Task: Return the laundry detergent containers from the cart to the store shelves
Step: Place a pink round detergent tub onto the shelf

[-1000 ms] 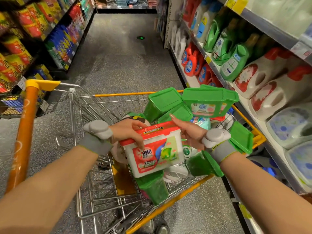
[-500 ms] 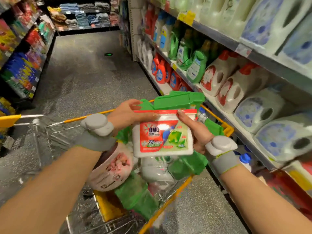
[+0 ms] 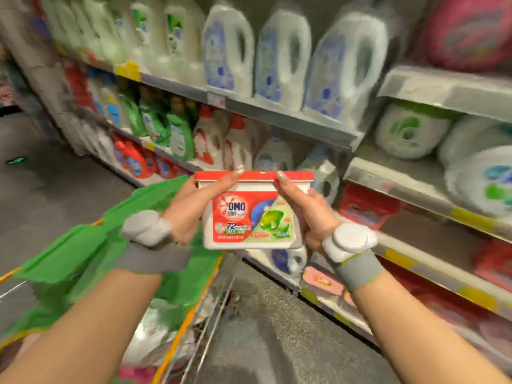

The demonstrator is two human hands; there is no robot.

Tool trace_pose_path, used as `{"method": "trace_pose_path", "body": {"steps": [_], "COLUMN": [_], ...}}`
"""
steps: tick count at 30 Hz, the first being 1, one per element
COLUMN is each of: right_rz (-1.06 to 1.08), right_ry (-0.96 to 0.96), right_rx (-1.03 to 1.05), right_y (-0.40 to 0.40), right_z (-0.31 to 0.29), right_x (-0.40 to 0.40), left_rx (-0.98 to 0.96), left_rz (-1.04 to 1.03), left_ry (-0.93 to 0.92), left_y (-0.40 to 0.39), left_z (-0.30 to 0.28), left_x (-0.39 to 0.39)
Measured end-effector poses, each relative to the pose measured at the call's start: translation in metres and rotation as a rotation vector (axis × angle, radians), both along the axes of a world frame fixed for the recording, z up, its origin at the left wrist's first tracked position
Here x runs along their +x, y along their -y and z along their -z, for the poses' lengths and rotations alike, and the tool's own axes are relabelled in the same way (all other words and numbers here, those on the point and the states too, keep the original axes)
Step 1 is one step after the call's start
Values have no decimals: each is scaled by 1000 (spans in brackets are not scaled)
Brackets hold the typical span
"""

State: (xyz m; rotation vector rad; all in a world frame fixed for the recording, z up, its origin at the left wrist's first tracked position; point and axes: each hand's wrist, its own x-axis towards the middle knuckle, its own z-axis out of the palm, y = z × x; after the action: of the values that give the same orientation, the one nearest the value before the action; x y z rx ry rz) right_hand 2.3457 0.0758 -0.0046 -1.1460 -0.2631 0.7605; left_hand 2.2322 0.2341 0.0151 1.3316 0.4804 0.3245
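Item: OMO tub (image 3: pixel 250 214), red lid, held in both hands before the shelves (image 3: pixel 291 121).

Location: in the air above the cart's (image 3: pixel 191 317) right edge, upright, label toward the wearer, level with the lower shelves. Grip: left hand (image 3: pixel 191 206) wraps the tub's left side, a fingertip reaching up to the lid rim; right hand (image 3: pixel 307 212) clasps the right side, forefinger on the rim; both closed on the tub. Handling, as judged: rigid plastic box, glossy label likely slick; a pod pack, so moderately heavy, contents loose and may shift. Best held by the two short sides under the lid's lip, as here; lifting by the lid alone risks it popping open. Remaining stock: green tubs (image 3: pixel 91 245) in the cart, blurred.
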Motion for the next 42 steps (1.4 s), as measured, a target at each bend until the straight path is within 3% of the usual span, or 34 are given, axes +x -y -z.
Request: {"method": "trace_pose_path", "body": {"steps": [11, 18, 25, 32, 38, 42], "right_rz": [125, 386, 605, 665, 754, 742], "right_ry": [-83, -86, -27, 36, 213, 189], "right_rx": [-8, -41, -100, -69, -211, -240], "right_y": [200, 270, 294, 310, 324, 332], "right_z": [66, 120, 177, 228, 249, 259], "right_x": [74, 128, 189, 250, 294, 319], "left_rx": [-39, -96, -16, 224, 226, 303], "left_rz": [212, 197, 240, 268, 258, 219], "left_ry": [-58, -71, -83, 16, 70, 38], "left_y": [174, 235, 261, 283, 300, 314], "left_z": [76, 140, 201, 266, 286, 285], "left_x": [119, 201, 283, 359, 402, 427]}}
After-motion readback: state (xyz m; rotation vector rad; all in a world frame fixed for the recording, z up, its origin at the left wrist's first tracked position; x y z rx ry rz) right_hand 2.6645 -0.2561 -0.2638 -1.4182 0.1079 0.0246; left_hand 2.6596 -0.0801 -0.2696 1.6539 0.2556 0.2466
